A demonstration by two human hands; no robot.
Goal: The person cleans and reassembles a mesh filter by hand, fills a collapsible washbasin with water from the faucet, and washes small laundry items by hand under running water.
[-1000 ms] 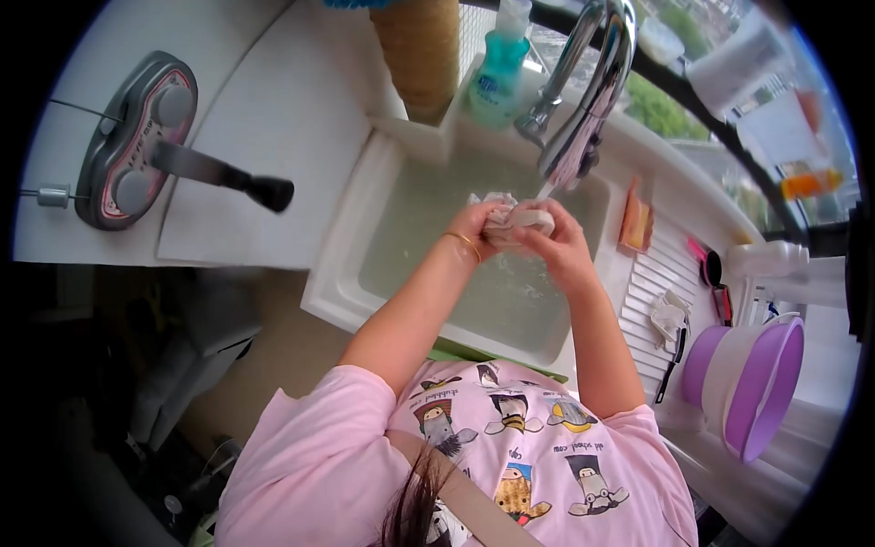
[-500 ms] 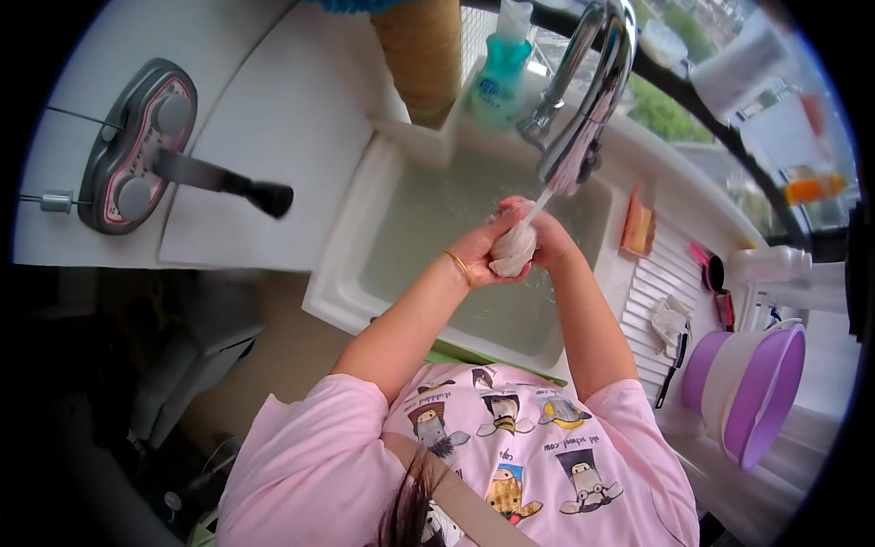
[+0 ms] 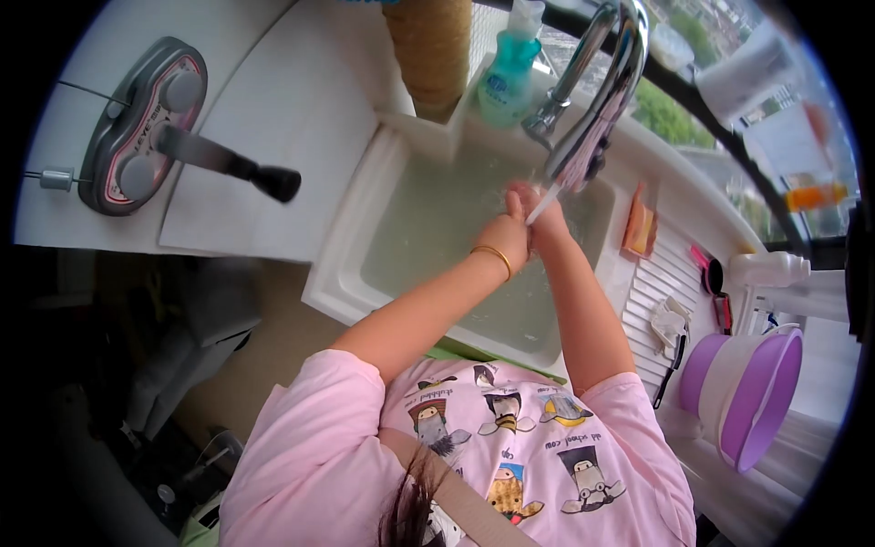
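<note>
My left hand (image 3: 510, 235), with a gold bangle (image 3: 493, 259) at its wrist, is closed against my right hand (image 3: 549, 221) over the sink (image 3: 339, 273). The fingers of both look curled together; whatever lies between them is hidden, and no white cloth shows now. A stream of water (image 3: 542, 206) runs from the chrome faucet (image 3: 583, 150) onto the hands. Cloudy water stands in the basin below them.
Behind the basin is a teal soap bottle (image 3: 507, 77), beside a rope-wrapped post (image 3: 433, 59). Right of it lie an orange packet (image 3: 641, 228), a ribbed drainboard (image 3: 652, 292), a crumpled white cloth (image 3: 670, 319) and a purple-and-white tub (image 3: 761, 392). A grey lever device (image 3: 146, 128) sits left.
The white cloth bundle between my hands has gone out of sight. My left hand has turned and moved slightly right, closing against the right hand. The view has shifted a little.
</note>
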